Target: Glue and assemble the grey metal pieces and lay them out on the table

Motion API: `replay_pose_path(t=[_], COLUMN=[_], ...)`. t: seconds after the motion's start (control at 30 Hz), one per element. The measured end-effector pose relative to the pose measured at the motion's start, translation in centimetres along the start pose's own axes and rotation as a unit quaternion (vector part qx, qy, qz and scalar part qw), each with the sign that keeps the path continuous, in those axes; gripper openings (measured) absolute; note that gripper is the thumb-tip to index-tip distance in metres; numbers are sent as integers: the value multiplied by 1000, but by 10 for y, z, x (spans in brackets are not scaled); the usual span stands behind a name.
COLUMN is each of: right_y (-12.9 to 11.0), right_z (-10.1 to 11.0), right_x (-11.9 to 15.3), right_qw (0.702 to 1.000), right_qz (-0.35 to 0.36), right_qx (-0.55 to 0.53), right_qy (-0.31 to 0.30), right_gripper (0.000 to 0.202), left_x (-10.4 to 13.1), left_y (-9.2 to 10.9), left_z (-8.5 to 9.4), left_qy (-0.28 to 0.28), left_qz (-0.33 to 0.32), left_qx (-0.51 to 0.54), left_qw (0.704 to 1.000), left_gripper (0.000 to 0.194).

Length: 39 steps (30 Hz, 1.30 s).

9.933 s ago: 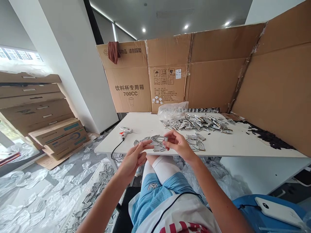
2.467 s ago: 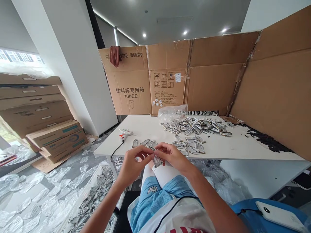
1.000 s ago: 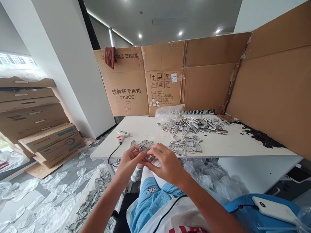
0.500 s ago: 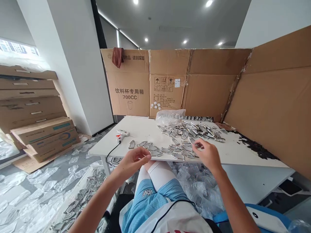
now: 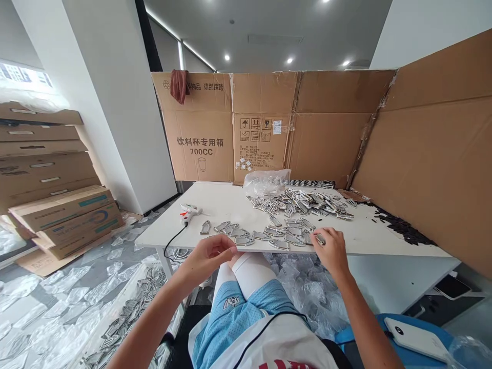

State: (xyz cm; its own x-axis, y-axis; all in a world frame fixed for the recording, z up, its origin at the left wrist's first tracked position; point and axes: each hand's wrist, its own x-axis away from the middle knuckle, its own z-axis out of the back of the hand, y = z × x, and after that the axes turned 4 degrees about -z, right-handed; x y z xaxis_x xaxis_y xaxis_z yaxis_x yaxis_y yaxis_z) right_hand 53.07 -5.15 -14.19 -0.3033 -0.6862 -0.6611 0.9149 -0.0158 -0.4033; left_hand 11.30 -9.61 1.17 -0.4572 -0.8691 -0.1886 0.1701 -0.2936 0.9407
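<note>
Though many, silvery pieces (image 5: 294,231) beside right grip (image 5: 332,249)

One head cam, fwd + down from above lap (image 5: 226,328), table (image 5: 223,201) mid-dist., cardboard wall (image 5: 326,143) beyond.

Bright indoor light, distorted edges

Small round white ceiling lamps (image 5: 289,60) and a thin white light strip (image 5: 163,25) glow overhead; the pale glass window (image 5: 23,73) at far left is washed out. Crumpled clear plastic sheets (image 5: 49,328) catch whitish glare. Wide-angle distortion slants the tall pale pillar (image 5: 111,102).
</note>
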Motion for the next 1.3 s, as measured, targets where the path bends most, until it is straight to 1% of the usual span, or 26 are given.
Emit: replay_pose_path(t=[0.1, 0.2, 0.5, 0.63, 0.77, 0.83, 0.93, 1.1, 1.2, 1.3], right_y=[-15, -23, -24, -20, -16, -14, -12, -9, -9, -8], right_z=[-1, -1, 4, 2, -5, -9, -12, -12, -10, -9], right_x=[8, 17, 26, 26, 16, 8, -6, -23, -27, -28], right_qw=[999, 999, 999, 999, 1000, 999, 998, 988, 984, 983], right_qz=[31, 37, 28, 24, 8, -1, -10, -38, -51, -58], right_qx=[-17, -10, 18, 20, 16, 22, 33, 61, 40, 4], right_qy=[-22, -26, -20, -23, -22, -31, -61, -138, -166, -175], right_gripper=[32, 34, 34, 33, 34, 35, 35, 37, 35, 31], left_x=[0, 1, -1, -1, -1, -1, -1, -1, -1, 0], left_y=[4, 5, 0, 0, 1, 1, 2, 2, 1, 1], left_z=[-1, -2, -2, -2, -3, -2, -2, -2, -2, -1], left_qy=[1, -3, -12, -11, -13, -11, -7, -3, -6, -9], left_qz=[-3, -3, 2, 4, 0, -2, -4, -3, 0, -2], left_qx=[1, 5, 8, 5, 5, 6, 7, 9, 15, 13], left_qw=[1000, 1000, 1000, 1000, 1000, 1000, 1000, 1000, 1000, 1000], left_gripper=[35, 35, 36, 36, 36, 36, 36, 36, 36, 36])
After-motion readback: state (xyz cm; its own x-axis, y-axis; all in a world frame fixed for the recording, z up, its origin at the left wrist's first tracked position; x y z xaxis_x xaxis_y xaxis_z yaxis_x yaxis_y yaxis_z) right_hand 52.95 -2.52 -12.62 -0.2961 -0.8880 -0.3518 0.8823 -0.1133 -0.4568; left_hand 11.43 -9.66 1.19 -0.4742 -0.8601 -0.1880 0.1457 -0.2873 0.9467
